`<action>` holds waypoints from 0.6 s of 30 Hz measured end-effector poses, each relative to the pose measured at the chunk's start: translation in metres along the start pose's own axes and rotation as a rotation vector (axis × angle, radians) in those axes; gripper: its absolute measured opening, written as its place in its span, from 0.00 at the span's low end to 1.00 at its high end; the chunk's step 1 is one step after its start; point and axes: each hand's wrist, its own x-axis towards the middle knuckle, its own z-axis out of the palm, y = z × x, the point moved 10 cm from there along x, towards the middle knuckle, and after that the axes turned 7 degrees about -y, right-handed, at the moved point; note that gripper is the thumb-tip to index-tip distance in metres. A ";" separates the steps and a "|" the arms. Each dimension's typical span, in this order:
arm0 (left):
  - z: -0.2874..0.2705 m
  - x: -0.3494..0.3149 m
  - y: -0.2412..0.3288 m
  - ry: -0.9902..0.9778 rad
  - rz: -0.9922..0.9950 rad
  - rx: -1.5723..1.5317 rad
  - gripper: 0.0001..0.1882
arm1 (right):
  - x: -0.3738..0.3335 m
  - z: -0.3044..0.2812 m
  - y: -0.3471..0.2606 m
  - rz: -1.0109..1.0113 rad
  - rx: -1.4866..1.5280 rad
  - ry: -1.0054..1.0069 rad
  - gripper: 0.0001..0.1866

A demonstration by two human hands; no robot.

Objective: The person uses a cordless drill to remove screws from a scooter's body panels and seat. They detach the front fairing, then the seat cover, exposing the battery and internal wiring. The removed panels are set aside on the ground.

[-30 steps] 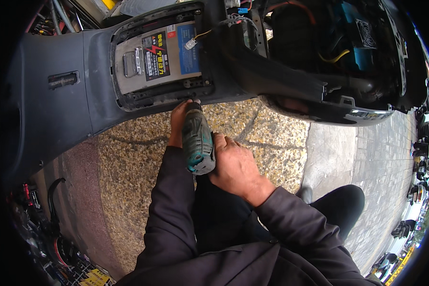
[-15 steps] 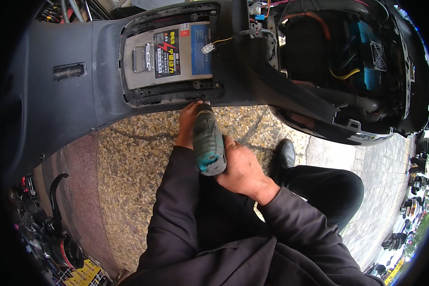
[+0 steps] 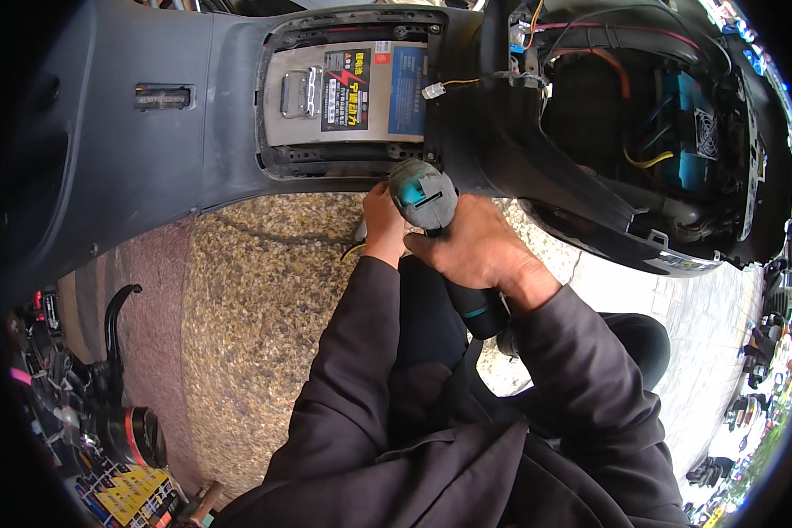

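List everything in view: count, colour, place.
power drill: 1, teal and grey, centre
scooter body: 1, dark grey, across the top
battery pack: 1, silver with labels, set in the scooter body
connector: 1, white, by the pack's right edge
box: 1, teal, upper right
wires: several, yellow, orange-red, black, upper right
cylinder: 1, black with red band, lower left
rim clutter: mixed, too small to count
sleeves: 2, dark
left hand: 1, bare, beside the drill; grip hidden
right hand: 1, bare, gripping the drill

Beyond the drill (image 3: 424,198) and right hand (image 3: 484,246), the battery (image 3: 348,92) lies in the scooter (image 3: 229,128).
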 end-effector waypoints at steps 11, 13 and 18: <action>-0.002 0.005 0.003 -0.211 0.817 1.231 0.09 | -0.021 0.014 0.002 -0.043 -0.001 0.126 0.25; -0.028 0.031 -0.013 -0.263 0.616 0.969 0.09 | -0.026 0.019 0.002 -0.061 -0.009 0.127 0.26; -0.044 0.034 -0.077 -0.257 -0.360 -0.314 0.14 | -0.047 0.025 -0.004 -0.137 -0.011 0.125 0.25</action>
